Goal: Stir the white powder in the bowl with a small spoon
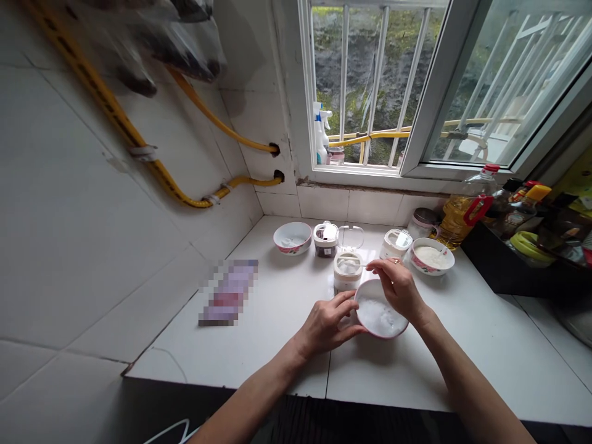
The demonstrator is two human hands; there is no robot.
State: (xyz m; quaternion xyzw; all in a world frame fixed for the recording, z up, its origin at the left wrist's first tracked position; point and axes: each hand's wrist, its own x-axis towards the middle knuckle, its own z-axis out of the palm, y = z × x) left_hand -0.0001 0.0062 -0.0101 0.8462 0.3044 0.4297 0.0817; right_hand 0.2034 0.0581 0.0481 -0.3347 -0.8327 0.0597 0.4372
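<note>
My left hand (330, 322) grips the left side of a bowl (380, 313) that holds white powder and leans toward me. Over the bowl's upper rim, my right hand (396, 285) pinches the handle of a small white spoon (357, 264). The spoon reaches left into the top of a seasoning jar (348, 279) with white grains inside; its tip is hard to make out. Just behind stand a jar with dark contents (326, 242), its clear lid raised, and another white lidded jar (396, 243).
A floral bowl (292, 239) stands at the back left, another with pale powder (433, 258) at the right. An oil bottle (467, 203) and a black box of bottles (497, 259) line the right side. A blurred purple packet (231, 295) lies left. Yellow pipes (178, 194) run along the wall.
</note>
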